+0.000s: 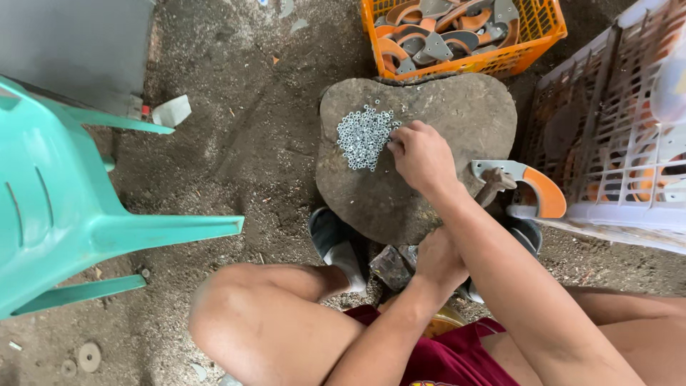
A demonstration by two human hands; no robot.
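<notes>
Bare knees nearest, either side of flat stone slab [429, 179] serving as tabletop. Left hand [437, 259] at slab's near edge, grip hidden, cannot tell. Right hand [423, 154] reaching over, fingers pinching at pile of small washers [363, 136], heaped mid-slab, clear of edges, bare stone around.

You sit in rough, informal workshop, low to ground. Bare dirt floor [236, 143] under you, littered with scraps. Flat stone slab [443, 121] serves as your work block, heap of small metal washers [363, 136] on it. Orange crate [529, 36] packed with grey-and-orange parts, white crate [607, 129] beside it, teal plastic chair [64, 207] at your left.
</notes>
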